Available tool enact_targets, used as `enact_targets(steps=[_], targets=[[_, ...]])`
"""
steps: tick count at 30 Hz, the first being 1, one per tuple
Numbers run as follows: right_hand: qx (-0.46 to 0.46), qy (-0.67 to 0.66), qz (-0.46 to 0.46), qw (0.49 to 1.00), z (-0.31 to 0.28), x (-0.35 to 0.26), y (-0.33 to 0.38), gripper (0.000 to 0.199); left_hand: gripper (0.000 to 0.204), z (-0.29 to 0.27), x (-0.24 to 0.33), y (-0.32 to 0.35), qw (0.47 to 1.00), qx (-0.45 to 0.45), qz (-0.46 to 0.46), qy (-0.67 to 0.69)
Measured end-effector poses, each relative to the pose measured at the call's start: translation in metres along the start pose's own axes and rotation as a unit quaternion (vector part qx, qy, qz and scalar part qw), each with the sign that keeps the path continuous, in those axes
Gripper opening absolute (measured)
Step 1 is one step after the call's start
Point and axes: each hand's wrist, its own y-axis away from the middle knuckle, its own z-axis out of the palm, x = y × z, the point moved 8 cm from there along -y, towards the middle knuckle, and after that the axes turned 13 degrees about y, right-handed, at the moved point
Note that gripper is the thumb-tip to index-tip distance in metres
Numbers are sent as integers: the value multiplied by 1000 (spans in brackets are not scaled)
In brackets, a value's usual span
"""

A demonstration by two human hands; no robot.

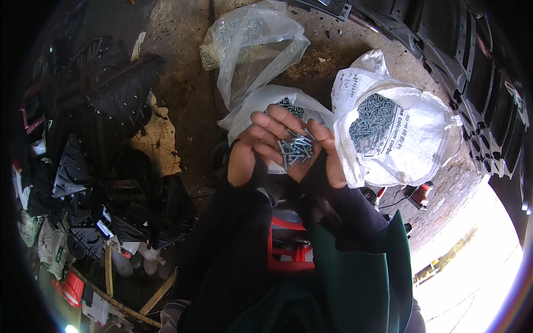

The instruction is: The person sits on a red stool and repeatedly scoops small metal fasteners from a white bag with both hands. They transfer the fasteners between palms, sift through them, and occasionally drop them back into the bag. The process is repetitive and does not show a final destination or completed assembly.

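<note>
Currently right hand [319, 161], cupped half open just beside the white sack [411, 144], cradles loose screws [296, 150] while left hand [258, 144] fingers, curled, pick among them; sorting step, needing a fine pinch.

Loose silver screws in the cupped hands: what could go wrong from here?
1. The small silver metal screws lie loose across the right hand and left hand; tilting could spill them onto the dirty concrete floor.
2. The white woven sack of screws gapes open beside them; a knock might scatter it.

Grey screws [296, 149]; white sack [411, 144]; clear bag [250, 50]; red crate [286, 247].
</note>
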Motion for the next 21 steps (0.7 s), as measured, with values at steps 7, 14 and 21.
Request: enact_targets(steps=[7,14,21], targets=[[48,37,-54,997,-8,-15,2,64,24,-1,29,28,990,106,20,-89],[103,56,-64,991,-8,-16,2,74,15,45,52,53,945,8,119,-304],[91,61,-48,993,-1,-6,0,90,16,81,41,48,820,-33,264,-506]])
